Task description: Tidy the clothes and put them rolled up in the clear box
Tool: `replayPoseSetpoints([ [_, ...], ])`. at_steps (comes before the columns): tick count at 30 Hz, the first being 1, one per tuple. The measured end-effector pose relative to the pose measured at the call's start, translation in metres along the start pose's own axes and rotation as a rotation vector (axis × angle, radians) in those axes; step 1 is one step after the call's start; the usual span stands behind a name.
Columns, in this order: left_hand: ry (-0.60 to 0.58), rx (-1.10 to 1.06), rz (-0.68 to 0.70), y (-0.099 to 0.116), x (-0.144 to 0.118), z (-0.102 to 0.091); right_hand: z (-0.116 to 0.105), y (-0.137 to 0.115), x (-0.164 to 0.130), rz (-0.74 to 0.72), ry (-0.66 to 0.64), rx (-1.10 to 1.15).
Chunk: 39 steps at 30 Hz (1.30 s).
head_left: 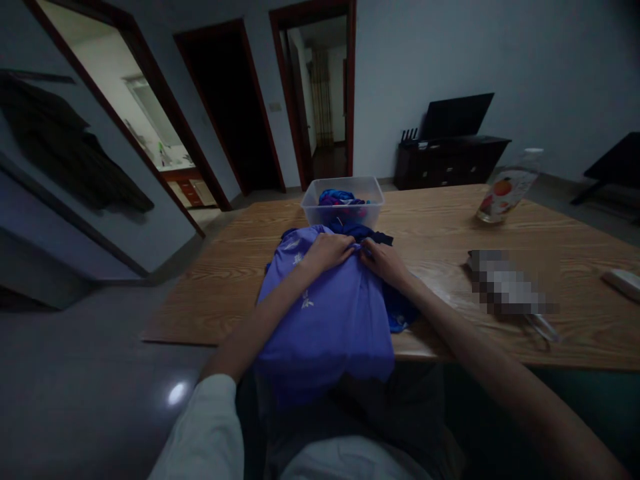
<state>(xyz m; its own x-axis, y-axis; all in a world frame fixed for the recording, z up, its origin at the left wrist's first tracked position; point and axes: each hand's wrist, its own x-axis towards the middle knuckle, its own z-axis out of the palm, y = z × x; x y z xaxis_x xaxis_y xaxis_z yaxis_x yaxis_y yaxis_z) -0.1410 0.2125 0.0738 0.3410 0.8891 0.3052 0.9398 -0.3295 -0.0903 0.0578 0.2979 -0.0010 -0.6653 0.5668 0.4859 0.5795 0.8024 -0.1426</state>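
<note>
- Clothing hangs dark on the wall (pixel 75 157), far to the left of both hands and well apart from them.
- Purple garment (pixel 325 313) lies on the wooden table (pixel 440 233) under both hands, and its near edge drops over the table edge toward the person.
- The left hand (pixel 327 252) rests on the far part of this garment, with fingers curled and pinching the cloth at its top edge.
- The right hand (pixel 384 260) is just beside the left one, almost touching it, and its fingers are also closed on the same fold of purple cloth.
- A darker blue cloth (pixel 400 313) shows under the right wrist and also just beyond the fingers.
- A clear plastic box (pixel 343 200) stands just beyond both hands, with more coloured cloth inside it.
- A blurred flat object (pixel 507 287) lies on the table to the right of the right hand, apart from it.
- A plastic bottle (pixel 507 188) with a fruit label stands further right and further away, near the far table edge.
</note>
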Motion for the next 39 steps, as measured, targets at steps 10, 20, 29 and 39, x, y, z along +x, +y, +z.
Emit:
replayPoseSetpoints([
  [10,-0.02,-0.163,0.148,-0.013,0.04,0.001,-0.026,0.021,0.005,-0.222,0.118,-0.035],
  [20,0.118,-0.805,-0.012,-0.021,0.015,0.062,-0.015,0.017,0.004,-0.189,0.152,0.104],
  [29,0.23,-1.017,-0.099,-0.015,0.004,0.071,-0.008,0.005,-0.001,-0.091,0.089,0.113],
  [39,0.163,-1.072,-0.115,-0.016,0.006,0.07,-0.003,0.002,-0.002,-0.094,0.108,0.103],
])
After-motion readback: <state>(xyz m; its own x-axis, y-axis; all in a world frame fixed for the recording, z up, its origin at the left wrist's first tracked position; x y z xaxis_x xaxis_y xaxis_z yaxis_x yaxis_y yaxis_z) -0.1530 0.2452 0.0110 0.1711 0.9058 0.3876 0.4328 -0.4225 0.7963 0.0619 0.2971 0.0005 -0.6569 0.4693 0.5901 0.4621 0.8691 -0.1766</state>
